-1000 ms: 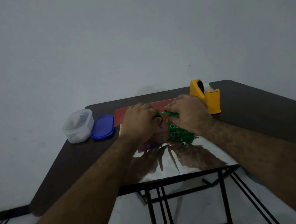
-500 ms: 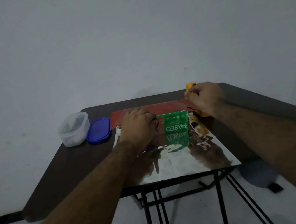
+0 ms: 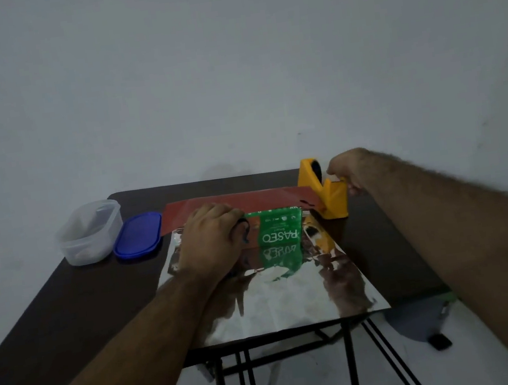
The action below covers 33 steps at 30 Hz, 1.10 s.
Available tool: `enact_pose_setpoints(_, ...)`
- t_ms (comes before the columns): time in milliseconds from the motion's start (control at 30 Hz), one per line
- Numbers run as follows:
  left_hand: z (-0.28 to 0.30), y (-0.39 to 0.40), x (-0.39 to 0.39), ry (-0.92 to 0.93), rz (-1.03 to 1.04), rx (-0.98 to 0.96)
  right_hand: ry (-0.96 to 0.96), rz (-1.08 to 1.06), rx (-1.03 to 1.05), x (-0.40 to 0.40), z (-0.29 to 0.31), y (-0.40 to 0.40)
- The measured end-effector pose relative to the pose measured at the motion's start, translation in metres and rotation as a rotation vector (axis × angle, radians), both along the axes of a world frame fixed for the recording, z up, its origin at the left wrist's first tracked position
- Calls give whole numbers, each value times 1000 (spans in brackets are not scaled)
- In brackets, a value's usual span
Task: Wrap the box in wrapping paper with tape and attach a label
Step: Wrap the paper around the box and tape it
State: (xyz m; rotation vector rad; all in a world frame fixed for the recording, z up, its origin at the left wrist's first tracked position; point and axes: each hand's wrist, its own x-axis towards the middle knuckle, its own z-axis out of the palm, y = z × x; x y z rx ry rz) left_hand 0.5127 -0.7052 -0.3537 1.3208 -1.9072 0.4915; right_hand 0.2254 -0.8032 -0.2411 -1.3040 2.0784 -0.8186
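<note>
**Here, one hand holds the box while the other reaches the tape dispenser**

Here the left hand (image 3: 212, 239) lies on top of the green box (image 3: 279, 234), fingers curled over the box's left part, pressing it down; a dark loop, possibly a scissor handle (image 3: 244, 230), shows under the fingers, though what it belongs to is unclear. The box bears upside-down white lettering reading "PASEO" and rests near the middle of the table, on a sheet of shiny silver wrapping paper (image 3: 279, 298). The sheet mirrors the box and reaches the table's near edge, with its front right corner just past that edge.

The right hand (image 3: 345, 173) is at the far right part of the table, fingers curled at the front end of a yellow tape dispenser (image 3: 324, 194). The fingertips are hidden from view, so whether they pinch tape cannot be told. The dispenser stands upright just beside the far right corner of the silver sheet.

Behind the box, a red sheet (image 3: 247, 201) lies flat, running towards the far edge of the dark brown table (image 3: 67, 307).

Near the far left corner sits a clear plastic container (image 3: 90, 233), open, with its blue lid (image 3: 138, 236) lying flat just to its right.

Below the near edge, black folding legs show. A plain pale wall fills the background.
</note>
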Motion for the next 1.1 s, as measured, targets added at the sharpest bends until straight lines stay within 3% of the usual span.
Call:
enact_pose_setpoints(333, -2, -2, 2, 5, -8, 7, -317, -120, 59, -9, -11, -27)
enact_pose_setpoints(733, -1, 0, 2, 6, 2, 38, -762, -221, -346, -10, -53, -19)
enact_pose_setpoints(1100, -4, -4, 3, -5, -6, -2, -964, -179, -541, -10, -74, 4)
